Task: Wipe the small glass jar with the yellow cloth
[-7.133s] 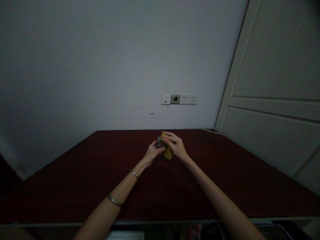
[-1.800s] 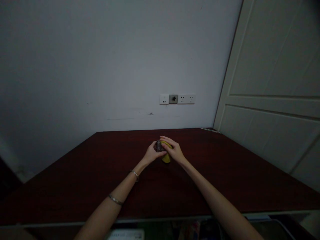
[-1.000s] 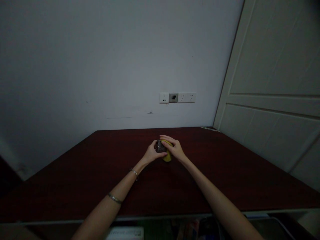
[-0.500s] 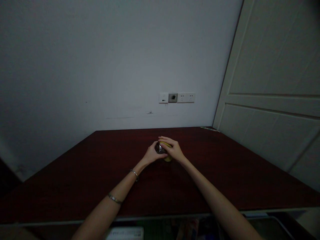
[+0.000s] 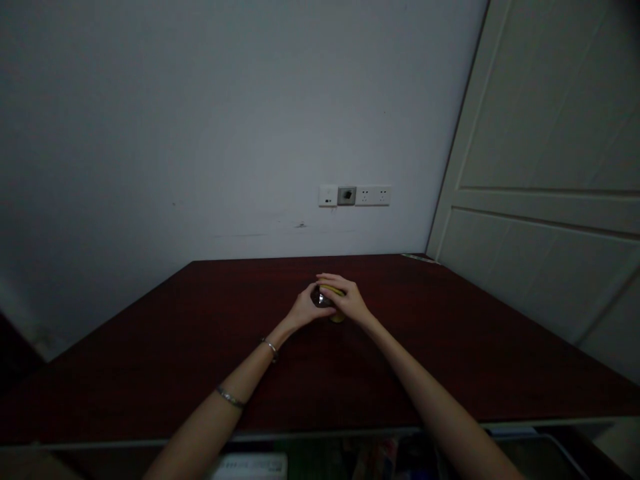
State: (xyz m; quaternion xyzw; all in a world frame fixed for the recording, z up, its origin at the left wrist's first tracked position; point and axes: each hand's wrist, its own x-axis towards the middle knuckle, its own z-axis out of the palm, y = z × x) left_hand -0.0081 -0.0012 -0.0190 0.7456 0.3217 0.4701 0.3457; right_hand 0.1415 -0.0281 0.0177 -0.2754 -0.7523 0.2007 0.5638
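Observation:
Both my hands meet at the middle of a dark red table point(image 5: 150, 360). My right hand point(image 5: 350, 301) is curled over a small yellow object point(image 5: 336, 316) that rests on the tabletop. My left hand point(image 5: 304, 310) is closed on a small shiny dark piece point(image 5: 321, 299) pressed against the yellow object's left side. The fingers hide most of both things, and the dim light keeps me from telling what they are. Two thin bracelets sit on my left forearm point(image 5: 230, 399).
A white wall stands behind the table with a row of wall sockets point(image 5: 355, 195). A white panelled door point(image 5: 545, 180) is on the right. Below the table's near edge I see dim clutter and a white label point(image 5: 250, 465).
Over the last second my hands have sunk slightly and closed tighter over the yellow object, so less of it shows. The table and the room are unchanged.

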